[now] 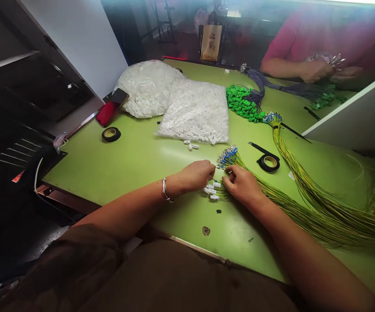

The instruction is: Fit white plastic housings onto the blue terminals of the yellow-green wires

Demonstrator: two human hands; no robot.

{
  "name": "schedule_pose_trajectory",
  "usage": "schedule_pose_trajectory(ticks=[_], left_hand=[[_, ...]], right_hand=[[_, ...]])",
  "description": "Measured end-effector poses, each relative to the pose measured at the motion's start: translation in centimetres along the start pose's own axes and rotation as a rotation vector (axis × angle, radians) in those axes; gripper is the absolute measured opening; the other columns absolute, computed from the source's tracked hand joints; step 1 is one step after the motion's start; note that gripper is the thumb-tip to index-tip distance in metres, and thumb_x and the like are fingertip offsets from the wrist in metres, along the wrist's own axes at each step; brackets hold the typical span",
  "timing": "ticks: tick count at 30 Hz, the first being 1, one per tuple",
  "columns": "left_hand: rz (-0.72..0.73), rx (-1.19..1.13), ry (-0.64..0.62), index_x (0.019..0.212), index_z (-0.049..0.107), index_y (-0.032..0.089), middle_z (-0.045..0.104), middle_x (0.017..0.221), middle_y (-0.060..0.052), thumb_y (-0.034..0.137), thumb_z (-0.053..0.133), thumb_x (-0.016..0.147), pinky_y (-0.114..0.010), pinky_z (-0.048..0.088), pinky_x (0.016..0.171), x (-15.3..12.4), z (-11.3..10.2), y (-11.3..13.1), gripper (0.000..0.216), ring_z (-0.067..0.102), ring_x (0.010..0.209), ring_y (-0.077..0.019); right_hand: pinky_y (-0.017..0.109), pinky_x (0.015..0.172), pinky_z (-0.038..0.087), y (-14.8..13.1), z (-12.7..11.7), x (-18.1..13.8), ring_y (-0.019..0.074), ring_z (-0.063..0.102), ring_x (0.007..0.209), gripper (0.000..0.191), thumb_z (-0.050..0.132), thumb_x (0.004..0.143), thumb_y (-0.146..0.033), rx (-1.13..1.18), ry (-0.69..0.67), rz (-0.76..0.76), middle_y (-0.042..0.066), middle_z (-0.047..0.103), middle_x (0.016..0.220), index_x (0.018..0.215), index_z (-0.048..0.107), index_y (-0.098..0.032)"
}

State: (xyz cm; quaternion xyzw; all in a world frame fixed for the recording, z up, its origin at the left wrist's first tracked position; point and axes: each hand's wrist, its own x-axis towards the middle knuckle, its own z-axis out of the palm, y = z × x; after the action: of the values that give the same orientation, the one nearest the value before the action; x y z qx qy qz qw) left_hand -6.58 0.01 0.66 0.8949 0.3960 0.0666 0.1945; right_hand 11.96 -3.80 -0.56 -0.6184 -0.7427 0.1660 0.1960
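Right now both bare hands are working close together over the green table point(135, 160), just at the near end of a long bundle of yellow-green wires point(291, 206). The left hand point(197, 174), a bracelet point(165, 190) on its wrist, has its fingers curled inward; I can't tell what, if anything, its fingertips pinch. The right hand point(243, 184) bends thumb and forefinger toward the blue wire ends point(228, 155), and whether they close on a wire is too small to make out. Just below, between the two hands, lie several white plugs point(211, 190) with wires attached. Beyond them sits a clear bag point(197, 112) full of white pieces, and a black tape roll point(262, 164) rests to the right of the wire ends. Across the table, a person in a pink sleeve point(281, 45) handles something silvery near some green plugs point(242, 104).
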Motion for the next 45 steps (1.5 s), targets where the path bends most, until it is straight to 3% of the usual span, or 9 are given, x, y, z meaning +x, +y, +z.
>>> schedule_pose_trajectory(ticks=[7, 13, 20, 26, 31, 35, 39, 43, 45], left_hand=[[-0.057, 0.003, 0.104, 0.089, 0.058, 0.016, 0.057, 0.087, -0.007, 0.018, 0.043, 0.084, -0.030, 0.042, 0.070, 0.4, 1.1, -0.1, 0.016, 0.053, 0.076, -0.0180], [-0.015, -0.171, 0.212, 0.090, 0.061, 0.016, 0.059, 0.090, -0.005, 0.018, 0.048, 0.083, -0.027, 0.043, 0.077, 0.9, 0.6, -0.5, 0.014, 0.053, 0.082, -0.0154], [-0.129, -0.206, 0.120, 0.083, 0.068, 0.015, 0.062, 0.080, -0.005, 0.026, 0.051, 0.082, -0.028, 0.042, 0.072, 0.7, -1.0, -1.1, 0.021, 0.055, 0.076, -0.0160], [-0.095, -0.099, 0.129, 0.085, 0.066, 0.017, 0.057, 0.086, -0.005, 0.026, 0.058, 0.077, -0.028, 0.043, 0.072, 0.4, 0.0, -0.2, 0.014, 0.055, 0.079, -0.0168], [-0.095, -0.093, 0.153, 0.082, 0.064, 0.017, 0.056, 0.086, -0.004, 0.023, 0.053, 0.082, -0.027, 0.044, 0.073, 0.6, 0.5, 0.3, 0.012, 0.055, 0.081, -0.0166], [-0.048, -0.115, 0.221, 0.086, 0.064, 0.017, 0.058, 0.090, -0.004, 0.026, 0.052, 0.084, -0.026, 0.044, 0.075, 0.2, -0.2, 0.6, 0.014, 0.055, 0.083, -0.0156], [0.030, -0.181, 0.175, 0.090, 0.067, 0.018, 0.061, 0.087, -0.003, 0.025, 0.062, 0.078, -0.025, 0.044, 0.076, 0.2, -2.1, -1.3, 0.015, 0.056, 0.079, -0.0139], [-0.198, -0.147, 0.447, 0.091, 0.069, 0.017, 0.066, 0.089, -0.006, 0.020, 0.056, 0.082, -0.030, 0.043, 0.082, 0.5, -4.1, -5.0, 0.016, 0.057, 0.083, -0.0159], [-0.200, -0.076, 0.513, 0.091, 0.070, 0.017, 0.067, 0.092, -0.007, 0.019, 0.054, 0.083, -0.033, 0.041, 0.087, 0.9, -4.2, -6.4, 0.018, 0.056, 0.090, -0.0180]], right_hand=[[0.026, 0.059, 0.034, -0.5, -0.4, -0.3, 0.0155, 0.050, 0.063, 0.018, 0.057, 0.075, -0.030, -0.079, -0.066, -0.023, 0.003, 0.060, 0.073, 0.088, 0.060, -0.017], [0.027, 0.062, 0.033, -0.5, -0.2, -0.1, 0.0172, 0.053, 0.068, 0.013, 0.051, 0.083, -0.027, -0.158, -0.091, -0.006, 0.005, 0.064, 0.075, 0.077, 0.059, -0.018], [0.027, 0.060, 0.032, -0.2, -0.5, 0.2, 0.0175, 0.054, 0.067, 0.015, 0.049, 0.085, -0.028, -0.141, -0.118, -0.007, 0.005, 0.065, 0.076, 0.077, 0.059, -0.019], [0.025, 0.058, 0.032, 0.0, -0.3, 0.2, 0.0155, 0.052, 0.063, 0.014, 0.050, 0.083, -0.026, -0.064, -0.096, -0.022, 0.003, 0.062, 0.070, 0.075, 0.058, -0.019], [0.026, 0.058, 0.035, 0.0, 0.2, 0.1, 0.0153, 0.051, 0.062, 0.016, 0.052, 0.079, -0.025, -0.039, -0.012, -0.035, 0.003, 0.061, 0.071, 0.090, 0.061, -0.017], [0.029, 0.064, 0.041, 0.2, 0.7, 0.1, 0.0169, 0.054, 0.067, 0.016, 0.052, 0.079, -0.028, 0.033, 0.070, -0.097, 0.004, 0.060, 0.074, 0.079, 0.065, -0.018], [0.031, 0.066, 0.046, 0.9, 0.8, 0.4, 0.0185, 0.058, 0.068, 0.022, 0.056, 0.074, -0.036, 0.324, 0.074, -0.040, 0.006, 0.064, 0.073, 0.073, 0.068, -0.017], [0.032, 0.066, 0.048, 1.1, 0.8, 0.4, 0.0188, 0.060, 0.065, 0.025, 0.059, 0.068, -0.037, 0.540, 0.010, 0.129, 0.005, 0.069, 0.073, 0.078, 0.069, -0.017], [0.031, 0.063, 0.047, 1.0, 0.7, 0.4, 0.0175, 0.058, 0.062, 0.023, 0.059, 0.065, -0.035, 0.581, 0.022, 0.175, 0.004, 0.067, 0.069, 0.076, 0.067, -0.016]])
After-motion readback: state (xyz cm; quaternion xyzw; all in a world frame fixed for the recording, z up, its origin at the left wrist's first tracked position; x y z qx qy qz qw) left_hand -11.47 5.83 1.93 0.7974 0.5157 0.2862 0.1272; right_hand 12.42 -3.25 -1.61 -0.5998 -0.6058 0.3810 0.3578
